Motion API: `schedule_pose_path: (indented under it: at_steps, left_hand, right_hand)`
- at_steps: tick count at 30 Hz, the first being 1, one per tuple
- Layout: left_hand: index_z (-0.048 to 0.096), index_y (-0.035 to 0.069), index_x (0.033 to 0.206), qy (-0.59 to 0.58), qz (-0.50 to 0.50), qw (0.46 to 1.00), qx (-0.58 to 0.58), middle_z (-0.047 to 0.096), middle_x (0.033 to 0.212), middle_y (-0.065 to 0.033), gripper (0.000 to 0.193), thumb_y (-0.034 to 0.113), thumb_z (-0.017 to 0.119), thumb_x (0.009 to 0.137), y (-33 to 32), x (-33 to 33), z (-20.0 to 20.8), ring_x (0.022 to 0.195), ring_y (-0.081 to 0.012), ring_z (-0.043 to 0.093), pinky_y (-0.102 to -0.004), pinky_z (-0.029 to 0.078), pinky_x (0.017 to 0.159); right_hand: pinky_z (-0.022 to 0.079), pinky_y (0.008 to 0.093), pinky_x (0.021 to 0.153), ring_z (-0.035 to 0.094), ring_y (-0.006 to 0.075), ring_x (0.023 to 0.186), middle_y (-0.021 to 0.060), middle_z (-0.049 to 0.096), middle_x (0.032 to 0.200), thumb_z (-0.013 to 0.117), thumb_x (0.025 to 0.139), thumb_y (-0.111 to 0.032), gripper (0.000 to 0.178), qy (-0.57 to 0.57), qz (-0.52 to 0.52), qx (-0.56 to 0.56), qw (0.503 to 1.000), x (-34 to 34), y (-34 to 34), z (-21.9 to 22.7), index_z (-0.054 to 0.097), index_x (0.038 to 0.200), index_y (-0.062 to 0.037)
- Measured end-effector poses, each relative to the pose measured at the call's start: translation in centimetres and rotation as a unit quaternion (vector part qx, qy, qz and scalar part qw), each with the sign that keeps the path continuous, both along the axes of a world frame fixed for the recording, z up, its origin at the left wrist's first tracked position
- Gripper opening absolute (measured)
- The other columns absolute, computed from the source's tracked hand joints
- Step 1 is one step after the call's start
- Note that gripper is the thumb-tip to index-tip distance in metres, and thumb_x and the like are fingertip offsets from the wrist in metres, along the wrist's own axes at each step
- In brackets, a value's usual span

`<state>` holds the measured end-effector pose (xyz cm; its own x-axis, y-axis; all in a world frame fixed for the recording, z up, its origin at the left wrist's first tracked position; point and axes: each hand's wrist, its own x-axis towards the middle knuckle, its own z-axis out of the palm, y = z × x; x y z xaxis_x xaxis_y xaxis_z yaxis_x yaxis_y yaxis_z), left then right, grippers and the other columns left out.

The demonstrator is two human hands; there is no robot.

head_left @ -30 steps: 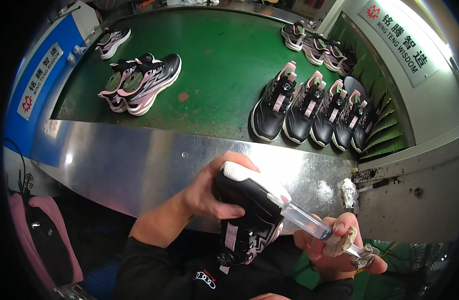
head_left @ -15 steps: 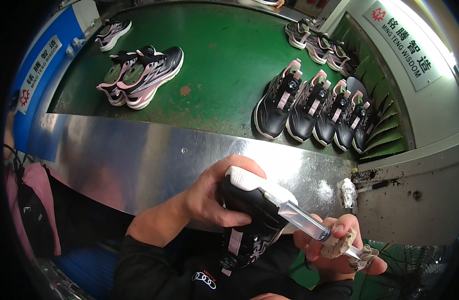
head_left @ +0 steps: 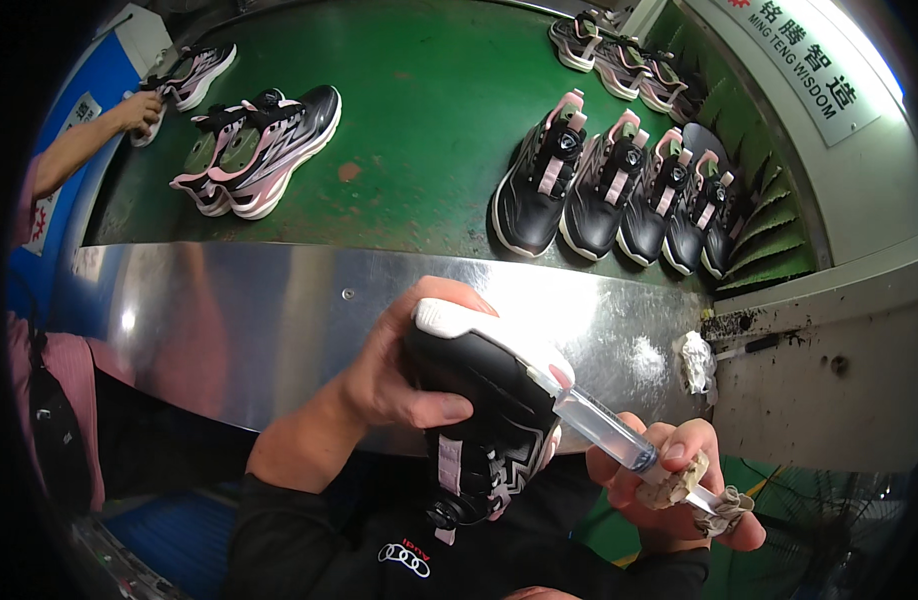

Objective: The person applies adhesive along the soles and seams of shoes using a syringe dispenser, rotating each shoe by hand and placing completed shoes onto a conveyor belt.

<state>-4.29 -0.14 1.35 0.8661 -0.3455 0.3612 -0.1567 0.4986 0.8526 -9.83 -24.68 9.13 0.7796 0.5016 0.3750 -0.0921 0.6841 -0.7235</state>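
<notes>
My left hand (head_left: 394,375) grips a black sneaker (head_left: 479,390) by its toe end, thumb on the black upper, fingers behind the white sole. The sneaker hangs toe-up, with its pink strap and round dial low down. A clear syringe (head_left: 604,430) is in my right hand (head_left: 691,440), its plunger end wrapped in beige, lumpy material. The syringe's white tip touches the seam between upper and sole, or lies very close to it. My right thumb is at the plunger end.
Beyond a metal ledge (head_left: 299,290) lies a green belt (head_left: 419,130). A row of several sneakers (head_left: 534,190) stands at right; a pair (head_left: 279,150) is at left. Another person's hand (head_left: 139,112) touches a shoe at far left. Crumpled white material (head_left: 694,362) sits by the right wall.
Another person's arm has come in from the left, its hand at a shoe. The sneaker in my left hand has shifted slightly left and up; the syringe stays at its sole edge.
</notes>
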Motion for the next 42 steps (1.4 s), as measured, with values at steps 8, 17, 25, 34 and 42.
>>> schedule_pose_path:
  at_steps: [8, 17, 25, 34, 42]
  left_hand:
    - [0.045, 0.005, 0.117, 0.069, 0.011, 0.997, -0.017, 0.052, 0.105, -0.0054, 0.069, 0.009, 0.074, 0.055, 0.4, 0.4, -0.2, 0.100, -0.0169, 0.051, -0.0305, 0.041, 0.089]
    - [0.041, 0.003, 0.122, 0.196, 0.027, 0.977, -0.075, 0.053, 0.109, -0.0087, 0.075, 0.015, 0.075, 0.056, 0.0, 0.5, 0.1, 0.103, -0.0198, 0.052, -0.0325, 0.042, 0.092]
    - [0.043, 0.000, 0.122, 0.208, 0.049, 0.975, -0.052, 0.057, 0.108, -0.0182, 0.071, 0.028, 0.069, 0.062, -0.1, 1.0, -0.6, 0.098, -0.0291, 0.059, -0.0394, 0.049, 0.086]
    - [0.042, 0.003, 0.123, 0.245, 0.026, 0.967, -0.066, 0.054, 0.113, -0.0195, 0.069, 0.034, 0.068, 0.067, -0.6, 1.4, -0.9, 0.103, -0.0304, 0.057, -0.0415, 0.048, 0.092]
    - [0.048, -0.007, 0.121, 0.316, -0.018, 0.926, -0.208, 0.059, 0.113, -0.0203, 0.054, 0.025, 0.061, 0.078, 0.2, 1.8, -2.1, 0.101, -0.0298, 0.060, -0.0406, 0.049, 0.091]
  right_hand:
    - [0.030, 0.0311, 0.068, 0.047, 0.0206, 0.088, 0.0157, 0.062, 0.090, 0.069, 0.063, -0.068, 0.082, 0.058, -0.059, -0.069, 0.994, -1.2, -0.9, -0.5, 0.052, 0.113, -0.0050]
    - [0.044, 0.0291, 0.077, 0.050, 0.0237, 0.096, 0.0159, 0.052, 0.101, 0.071, 0.061, -0.068, 0.100, 0.006, -0.029, -0.002, 1.000, -1.3, -2.2, -4.4, 0.042, 0.123, 0.0055]
    - [0.042, 0.0294, 0.080, 0.050, 0.0232, 0.096, 0.0165, 0.049, 0.103, 0.071, 0.063, -0.065, 0.099, 0.025, -0.034, -0.017, 0.999, -2.4, -2.7, -5.9, 0.040, 0.124, 0.0060]
    - [0.039, 0.0287, 0.080, 0.048, 0.0219, 0.094, 0.0159, 0.048, 0.103, 0.069, 0.065, -0.066, 0.099, 0.028, -0.027, -0.054, 0.998, -3.9, -3.8, -6.8, 0.039, 0.125, 0.0071]
    - [0.039, 0.0276, 0.078, 0.047, 0.0213, 0.094, 0.0157, 0.051, 0.102, 0.068, 0.065, -0.065, 0.098, 0.065, -0.034, -0.085, 0.994, -6.1, -4.6, -7.0, 0.040, 0.124, 0.0080]
